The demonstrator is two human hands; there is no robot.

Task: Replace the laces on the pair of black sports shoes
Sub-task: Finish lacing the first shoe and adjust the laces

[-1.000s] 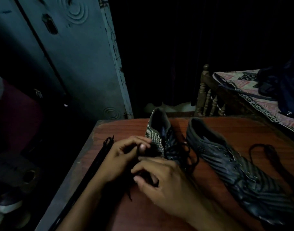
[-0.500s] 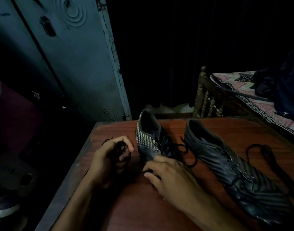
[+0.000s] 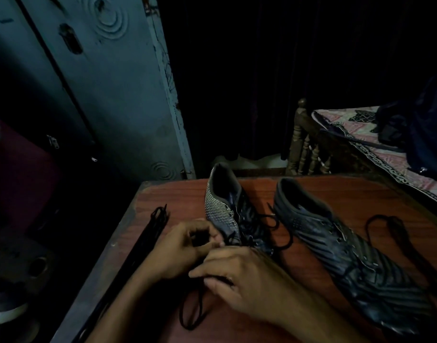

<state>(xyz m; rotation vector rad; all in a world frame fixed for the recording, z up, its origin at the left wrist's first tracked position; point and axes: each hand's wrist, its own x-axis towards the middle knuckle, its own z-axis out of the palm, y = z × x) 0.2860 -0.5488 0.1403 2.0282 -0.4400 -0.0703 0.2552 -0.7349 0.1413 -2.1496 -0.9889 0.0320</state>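
1. Head view: two black shoes sit on the red-brown tabletop [image 3: 336, 194]. The left shoe [image 3: 224, 211] has stripes on its side. The right shoe [image 3: 348, 248] lies just beside it.
2. The left hand [image 3: 180, 248] is curled, and its fingers [image 3: 212, 237] pinch a black lace [image 3: 262, 226] right at the striped shoe.
3. The right hand [image 3: 242, 280] is just beside the left hand. Its fingers are bent and pinch the same lace, which hangs down in a loop [image 3: 192, 310] on the tabletop.
4. A bundle of laces [image 3: 153, 229] lies by the left edge. One loose lace [image 3: 395, 233] lies to the right of the shoes.
5. What could go wrong: the room is dark and everything is black, so the lace tip may miss its hole. The loose loop could also catch and knot if pulled fast.
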